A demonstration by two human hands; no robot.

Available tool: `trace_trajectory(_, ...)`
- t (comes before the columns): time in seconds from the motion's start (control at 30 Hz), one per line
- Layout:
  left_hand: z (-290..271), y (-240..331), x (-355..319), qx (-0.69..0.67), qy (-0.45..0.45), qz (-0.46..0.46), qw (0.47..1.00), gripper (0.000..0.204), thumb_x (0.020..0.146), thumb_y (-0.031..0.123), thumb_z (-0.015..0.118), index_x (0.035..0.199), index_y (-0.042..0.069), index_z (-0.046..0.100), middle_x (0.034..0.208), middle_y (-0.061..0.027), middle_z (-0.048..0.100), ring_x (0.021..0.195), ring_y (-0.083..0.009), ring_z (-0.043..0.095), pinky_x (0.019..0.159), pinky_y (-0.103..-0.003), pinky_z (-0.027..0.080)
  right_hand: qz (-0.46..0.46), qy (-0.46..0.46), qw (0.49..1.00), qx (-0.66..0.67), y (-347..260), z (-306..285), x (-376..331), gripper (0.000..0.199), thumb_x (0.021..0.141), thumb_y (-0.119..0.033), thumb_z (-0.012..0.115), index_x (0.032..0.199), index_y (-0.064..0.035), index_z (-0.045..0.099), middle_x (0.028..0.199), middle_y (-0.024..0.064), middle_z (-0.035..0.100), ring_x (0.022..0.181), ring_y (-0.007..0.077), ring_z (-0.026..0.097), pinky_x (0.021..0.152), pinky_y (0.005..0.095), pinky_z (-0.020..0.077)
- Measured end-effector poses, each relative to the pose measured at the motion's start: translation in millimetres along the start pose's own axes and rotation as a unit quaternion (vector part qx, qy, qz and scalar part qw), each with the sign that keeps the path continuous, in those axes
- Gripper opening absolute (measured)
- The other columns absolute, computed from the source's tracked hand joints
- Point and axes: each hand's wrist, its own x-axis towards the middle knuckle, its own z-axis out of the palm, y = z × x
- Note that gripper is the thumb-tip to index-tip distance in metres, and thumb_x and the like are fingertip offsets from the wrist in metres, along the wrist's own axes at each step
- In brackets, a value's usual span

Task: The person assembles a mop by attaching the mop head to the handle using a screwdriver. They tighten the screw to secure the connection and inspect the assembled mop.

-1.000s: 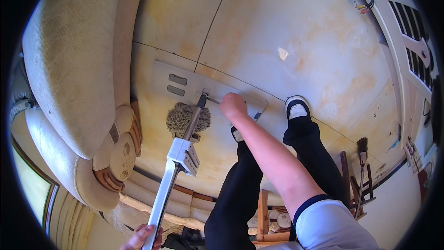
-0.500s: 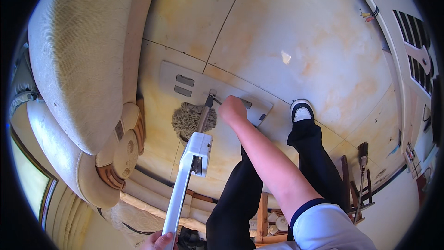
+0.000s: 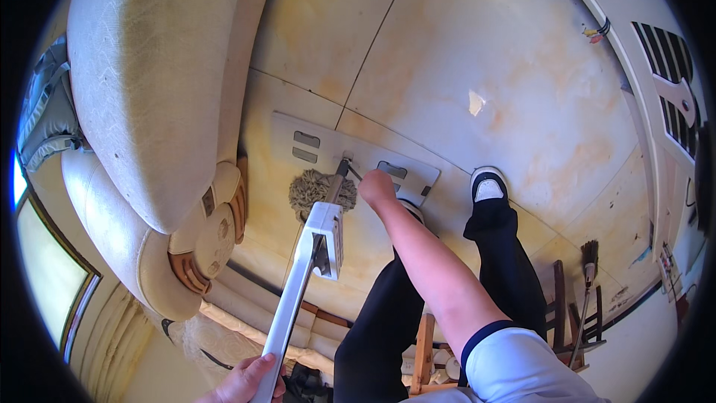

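My left hand point(image 3: 250, 380), at the lower edge, is wrapped round the white handle of a flat mop point(image 3: 287, 317). The handle runs up through a white slotted housing point(image 3: 326, 235) to a dark joint on a long pale mop plate point(image 3: 335, 138), which lies on the floor. Beside that joint, my right hand point(image 3: 377, 188) is closed with its back toward me. A thin dark rod point(image 3: 356, 174) reaches from the joint into its fingers, which are mostly hidden. Grey string-like mop fibres point(image 3: 304, 190) show beside and behind the shaft.
A cream sofa point(image 3: 156, 89) lines the left side, with a grey-blue bag point(image 3: 48, 116) behind it. A white cabinet with black slats point(image 3: 662, 52) is at the right. A brush point(image 3: 589, 261) leans by a wooden chair point(image 3: 559, 298). A pale scrap point(image 3: 476, 103) lies on the tiles.
The view has shifted slightly, with the sofa and mop plate appearing further right. More of my left hand shows on the handle. My right hand stays closed by the joint.
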Motion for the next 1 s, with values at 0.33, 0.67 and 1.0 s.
trace_trajectory(0.33,-21,-21,20,-0.055,-0.067,-0.01,0.996,0.045,0.091,0.056,0.043,0.089,0.011,0.049,0.056,-0.0044,0.047,0.039,-0.0161,0.043,0.035,-0.028,0.036,-0.011,0.006,1.0,0.0,14,4,-6,0.021,0.077,-0.014,0.052,0.078,-0.0008,0.069,0.089,0.0235,0.065,0.086,0.0392,0.063,0.077,0.0455,0.0494)
trace_trajectory(0.67,-43,-4,22,-0.066,-0.09,-0.073,0.991,0.048,0.088,0.059,0.047,0.093,0.011,0.051,0.057,-0.0045,0.048,0.037,-0.0154,0.042,0.034,-0.027,0.037,0.05,-0.115,0.988,0.085,34,-46,29,0.013,0.078,-0.014,0.059,0.077,-0.0096,0.071,0.07,0.0096,0.065,0.058,0.022,0.059,0.051,0.035,0.0464)
trace_trajectory(1.0,-60,-4,28,-0.095,-0.096,-0.109,0.985,0.056,0.081,0.055,0.062,0.095,0.002,0.05,0.064,-0.0146,0.054,0.049,-0.0238,0.05,0.047,-0.035,0.044,0.144,-0.184,0.944,0.234,11,-65,10,0.015,0.083,-0.013,0.057,0.075,-0.004,0.065,0.055,0.0005,0.049,0.043,0.01,0.037,0.039,0.0275,0.0276)
